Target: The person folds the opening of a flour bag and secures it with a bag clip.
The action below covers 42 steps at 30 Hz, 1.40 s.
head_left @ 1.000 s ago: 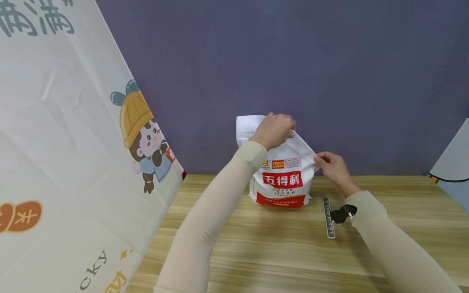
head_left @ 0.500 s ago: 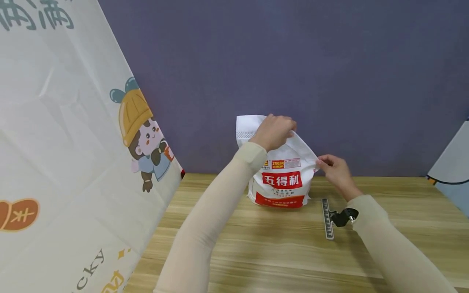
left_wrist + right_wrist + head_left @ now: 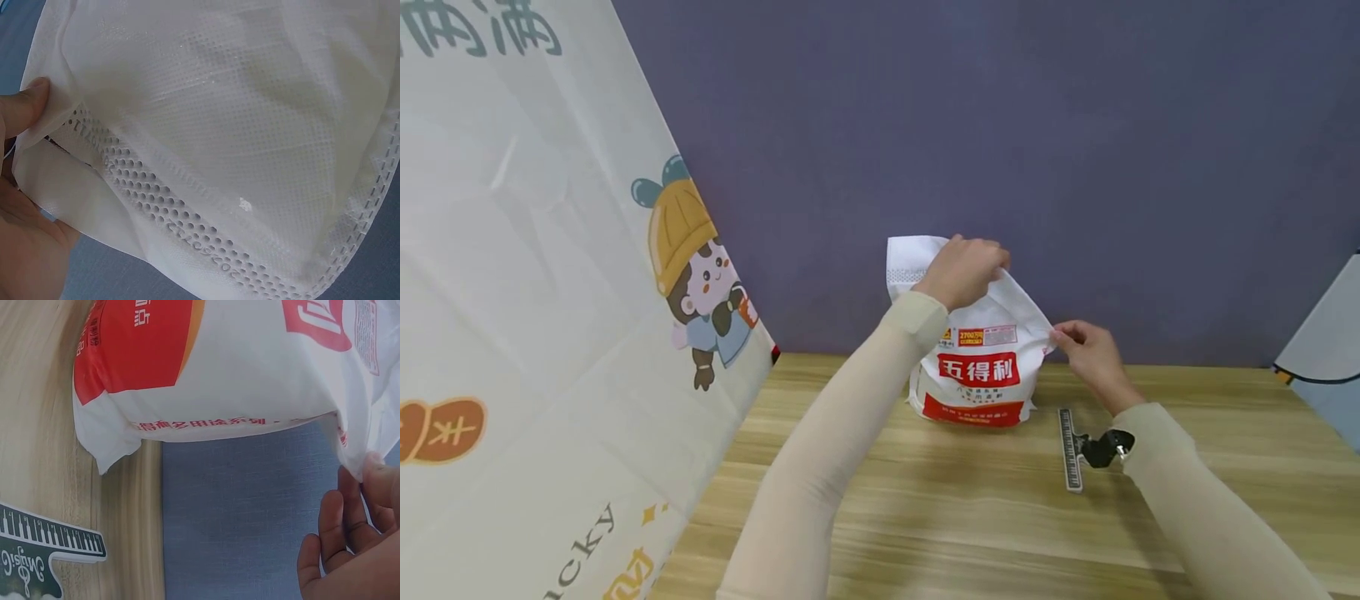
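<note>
A white bag of flour (image 3: 981,392) with red printed panels stands upright on the wooden table, its lower part full and its top slack. My left hand (image 3: 966,271) grips the top edge; in the left wrist view its thumb lies over the white fabric (image 3: 250,150), beside a band of punched dots, with the other fingers behind. My right hand (image 3: 1090,358) pinches the bag's right side edge and holds it out in a point. In the right wrist view, thumb and forefinger meet on that corner while the other fingers are loosely bent.
Right of the bag, a T-shaped piece (image 3: 1071,450) printed with piano keys lies on the wooden table (image 3: 940,508), close to my right wrist. Behind the bag rises a blue-grey panel (image 3: 820,167). A white printed sheet (image 3: 550,275) slants along the left side.
My right hand has shifted slightly down and right, still pinching the bag's edge. The left hand keeps its grip on the top. The head view has moved a little.
</note>
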Each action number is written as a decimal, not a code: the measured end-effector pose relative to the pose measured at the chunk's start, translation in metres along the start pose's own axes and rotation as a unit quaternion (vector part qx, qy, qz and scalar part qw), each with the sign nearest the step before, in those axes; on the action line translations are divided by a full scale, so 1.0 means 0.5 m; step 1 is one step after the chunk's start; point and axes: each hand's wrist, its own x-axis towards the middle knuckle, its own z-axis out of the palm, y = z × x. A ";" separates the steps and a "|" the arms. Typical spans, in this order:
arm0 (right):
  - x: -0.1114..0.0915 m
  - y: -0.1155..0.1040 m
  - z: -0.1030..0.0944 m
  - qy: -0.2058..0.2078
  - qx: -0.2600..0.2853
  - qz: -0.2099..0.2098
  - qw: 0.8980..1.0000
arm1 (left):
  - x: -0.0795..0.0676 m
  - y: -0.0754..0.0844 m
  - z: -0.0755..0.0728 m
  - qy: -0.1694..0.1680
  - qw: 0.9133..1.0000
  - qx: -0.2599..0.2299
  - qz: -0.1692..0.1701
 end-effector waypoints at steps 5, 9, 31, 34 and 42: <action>-0.010 0.007 -0.001 0.005 -0.005 -0.005 1.000 | -0.004 0.003 0.003 -0.003 1.000 -0.003 0.002; -0.019 0.011 -0.004 -0.003 -0.002 0.000 1.000 | -0.005 0.005 0.004 -0.002 1.000 -0.004 0.004; -0.043 0.062 -0.020 0.012 -0.017 -0.008 1.000 | -0.011 0.002 0.006 0.005 1.000 -0.009 -0.001; -0.049 0.076 -0.027 0.004 -0.020 -0.011 1.000 | -0.012 0.002 0.004 0.007 1.000 -0.013 -0.002; -0.086 0.128 -0.040 -0.061 0.006 0.004 0.998 | -0.013 0.001 0.002 0.017 1.000 -0.014 0.000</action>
